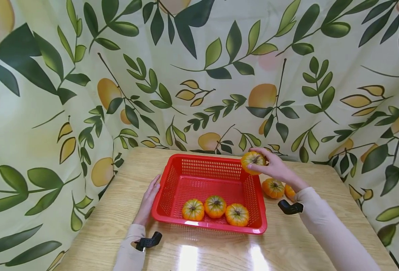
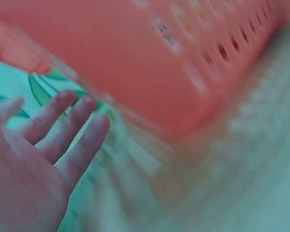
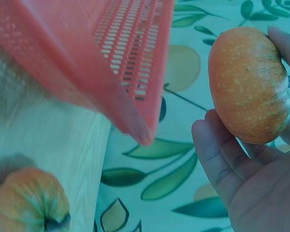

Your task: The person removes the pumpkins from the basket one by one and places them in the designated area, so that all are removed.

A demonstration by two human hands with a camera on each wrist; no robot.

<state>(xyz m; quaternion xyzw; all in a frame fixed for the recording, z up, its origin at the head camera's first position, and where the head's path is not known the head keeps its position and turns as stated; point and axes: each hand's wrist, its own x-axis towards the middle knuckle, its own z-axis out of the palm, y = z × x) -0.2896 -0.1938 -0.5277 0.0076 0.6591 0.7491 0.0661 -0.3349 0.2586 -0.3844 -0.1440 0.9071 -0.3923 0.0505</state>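
Observation:
A red basket point(image 1: 207, 188) stands on the table with three small orange pumpkins point(image 1: 215, 206) in a row along its near side. Above its back right corner, my right hand point(image 1: 270, 164) grips another pumpkin point(image 1: 252, 162) between thumb and fingers; the right wrist view shows this pumpkin point(image 3: 249, 84) in the hand point(image 3: 261, 179), apart from the basket point(image 3: 77, 58). My left hand point(image 1: 149, 199) is at the basket's left side, fingers extended. In the left wrist view the hand point(image 2: 48, 150) has its fingers spread beside the basket wall point(image 2: 111, 58); contact cannot be told.
Right of the basket, two more pumpkins lie on the table, one point(image 1: 273, 188) near the basket wall and one point(image 1: 290, 192) partly hidden by my right arm. A leaf-patterned cloth point(image 1: 192, 75) hangs behind the table point(image 1: 114, 210) and at both sides.

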